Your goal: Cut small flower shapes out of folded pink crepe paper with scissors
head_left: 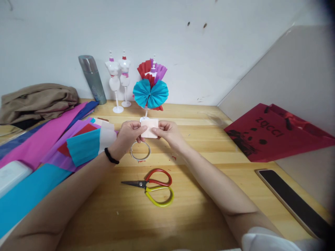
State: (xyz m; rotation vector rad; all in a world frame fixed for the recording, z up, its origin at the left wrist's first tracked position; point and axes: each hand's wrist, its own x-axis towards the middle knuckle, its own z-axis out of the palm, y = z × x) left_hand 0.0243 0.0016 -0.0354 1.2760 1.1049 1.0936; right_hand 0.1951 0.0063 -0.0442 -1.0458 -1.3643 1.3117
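A small pale pink square of paper (150,130) is held up between my two hands, above the wooden table. My left hand (130,131) pinches its left edge, thumb in front and fingers behind. At its right edge my right hand (169,133) grips it the same way. Just below my left hand lies a roll of thin tape (131,155). Scissors (158,181) with one red and one yellow handle rest nearer to me, blades pointing left. Behind the paper stands a small white dress form (154,66) wearing pleated blue, red and purple paper.
Two bare white dress forms (114,83) and a grey-green bottle (92,80) stand by the wall. Coloured paper sheets (83,146) and brown cloth (39,101) lie at left. A red paper bag (277,136) and a phone (290,198) lie at right.
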